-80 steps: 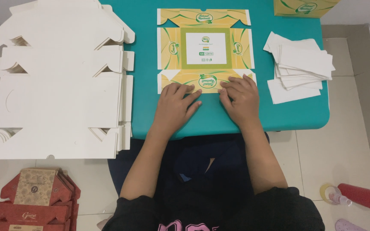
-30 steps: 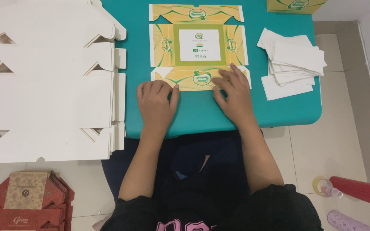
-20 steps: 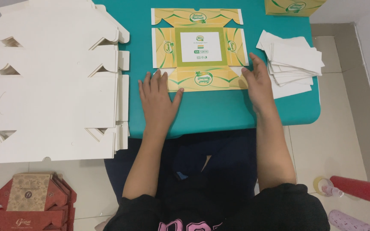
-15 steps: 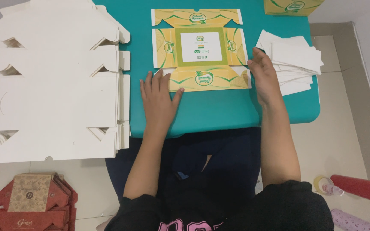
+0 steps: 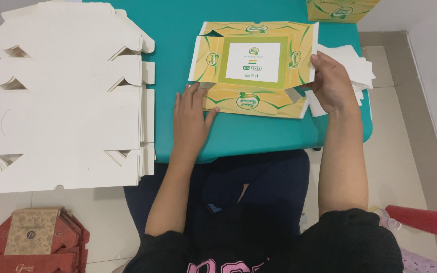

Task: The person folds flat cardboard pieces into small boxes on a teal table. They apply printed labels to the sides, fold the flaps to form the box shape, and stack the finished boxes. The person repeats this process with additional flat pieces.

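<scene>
A yellow and green printed cardboard box blank lies on the teal table, with a white panel in its middle. Its right side flap is raised off the table. My right hand grips that raised right flap at the blank's edge. My left hand lies flat, fingers apart, on the table at the blank's near left corner, its fingertips touching the folded near flap.
A tall stack of white die-cut cardboard blanks fills the left. Loose white card sheets lie behind my right hand. Another yellow box sits at the far right. Red boxes and a red bottle rest on the floor.
My right hand moved from the near flap to the blank's right side and lifted the right flap. My left hand shifted left to the near corner. The camera view moved closer.
</scene>
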